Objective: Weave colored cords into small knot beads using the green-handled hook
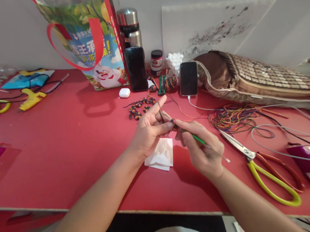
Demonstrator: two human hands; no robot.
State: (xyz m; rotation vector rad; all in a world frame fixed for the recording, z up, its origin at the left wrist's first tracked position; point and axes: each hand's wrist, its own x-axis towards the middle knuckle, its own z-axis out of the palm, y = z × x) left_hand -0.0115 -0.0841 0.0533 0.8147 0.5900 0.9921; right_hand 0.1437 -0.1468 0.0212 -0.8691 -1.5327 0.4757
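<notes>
Pinched between the thumb and fingers of my left hand [152, 129] is a small dark multicoloured crochet piece [175, 127]. A dark strand of yarn [160, 111] loops over its raised index finger. My right hand [202, 146] grips a crochet hook with a green handle [199, 139], whose tip meets the piece and is hidden there. Both hands meet above a folded white tissue [162, 154]. Just beyond my left hand lies a chain of crocheted flowers [136, 114] in dark, orange and purple yarn.
Large scissors [250, 154] with red and yellow handles lie right, below tangled yarn [233, 117]. Phones [136, 67], a yarn ball [171, 83], a printed bag [97, 40] and a cushion [265, 70] line the back. A yellow glue gun [31, 99] lies left.
</notes>
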